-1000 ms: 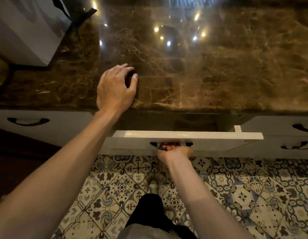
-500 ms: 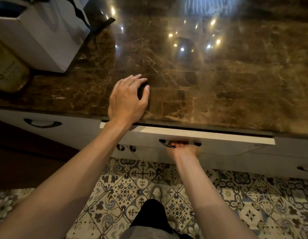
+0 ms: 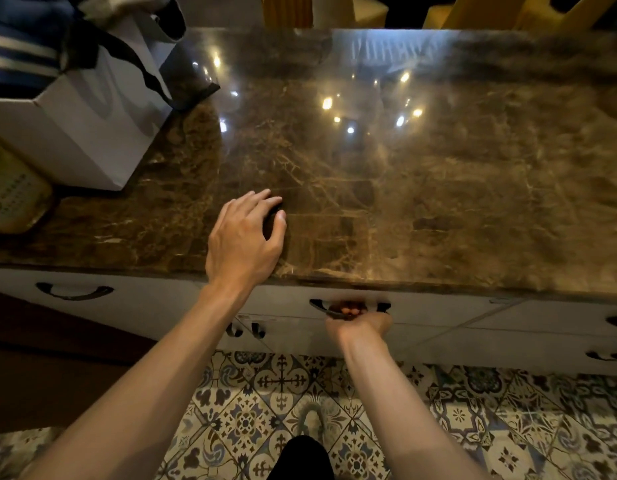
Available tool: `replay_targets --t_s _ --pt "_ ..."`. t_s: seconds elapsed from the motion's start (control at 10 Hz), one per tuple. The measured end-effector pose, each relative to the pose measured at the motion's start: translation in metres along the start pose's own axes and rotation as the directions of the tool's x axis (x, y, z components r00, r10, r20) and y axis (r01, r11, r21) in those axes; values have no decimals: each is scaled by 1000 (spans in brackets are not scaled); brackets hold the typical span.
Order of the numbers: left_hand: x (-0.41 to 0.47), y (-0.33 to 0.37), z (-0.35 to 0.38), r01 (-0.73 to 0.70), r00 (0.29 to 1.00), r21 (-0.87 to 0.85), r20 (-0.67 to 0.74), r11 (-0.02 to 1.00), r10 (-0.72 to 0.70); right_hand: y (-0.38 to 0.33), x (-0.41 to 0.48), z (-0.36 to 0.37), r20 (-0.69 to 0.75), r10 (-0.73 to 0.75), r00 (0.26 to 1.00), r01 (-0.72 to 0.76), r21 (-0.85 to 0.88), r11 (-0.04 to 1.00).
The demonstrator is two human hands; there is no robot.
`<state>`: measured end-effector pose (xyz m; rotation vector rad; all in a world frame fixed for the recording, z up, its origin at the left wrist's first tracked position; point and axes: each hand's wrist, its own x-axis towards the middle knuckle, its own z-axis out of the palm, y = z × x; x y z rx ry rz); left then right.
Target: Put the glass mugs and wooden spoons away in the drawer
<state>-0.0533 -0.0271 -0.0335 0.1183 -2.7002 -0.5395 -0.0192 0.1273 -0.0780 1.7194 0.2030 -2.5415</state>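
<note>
The white drawer [image 3: 438,311] under the brown marble counter [image 3: 421,202] sits flush with the cabinet front. My right hand [image 3: 357,325] grips its dark handle [image 3: 383,306] from below, fingers curled round the bar. My left hand [image 3: 244,239] rests on the counter near its front edge, fingers relaxed, holding nothing. No glass mugs or wooden spoons are in view.
A white paper bag [image 3: 82,126] with dark ribbon handles stands at the counter's back left, a gold tin [image 3: 13,192] beside it. More white drawers [image 3: 127,299] with dark handles [image 3: 73,292] flank the middle one. Patterned floor tiles [image 3: 473,420] lie below.
The drawer slid from partly open to fully closed, pushed in by my right hand on its handle. My left hand stayed on the counter.
</note>
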Motion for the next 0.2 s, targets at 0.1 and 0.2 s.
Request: replay_targets --t_s 0.1,0.2 --pt "2 0 1 -7 1000 2 -12 1000 7 -9 -4 -11 -7 11 1000 -12 -91 996" --pt "0 -3 1 -3 999 7 -37 1000 3 -35 -21 -31 -61 56 997 -68 -214 974"
